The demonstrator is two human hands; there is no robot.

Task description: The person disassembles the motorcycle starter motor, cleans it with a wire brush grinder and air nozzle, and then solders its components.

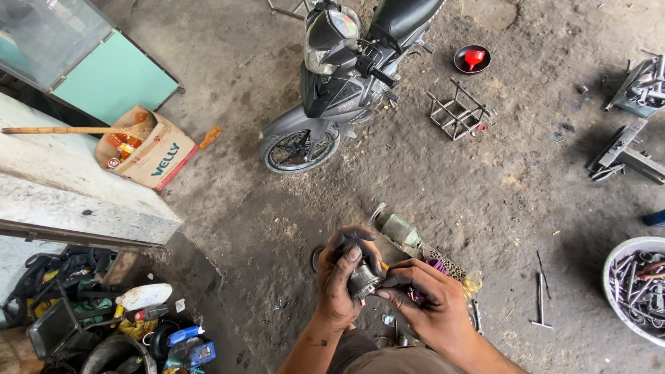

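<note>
Small metal cylinder part (363, 280), grey and greasy, sits low in the middle of the view, clamped between both hands above the dirt floor (485, 194). Left hand (341, 277), blackened with grease, is wrapped around its left side with fingers curled over the top; right hand (429, 301) is closed against its right side, thumb and fingertips pinching at the part, and also appears to hold something purple, though this is too small to make out. Just beyond the hands lies a greenish metal component (398, 230) on the floor. Farther off stands a black motorbike (339, 76), with a wire metal frame (457, 111) and a red funnel (474, 57) in a dark bowl to its right. A white basin of tools (634, 287) sits at the right edge, and a cardboard box (149, 152) at the left.
</note>
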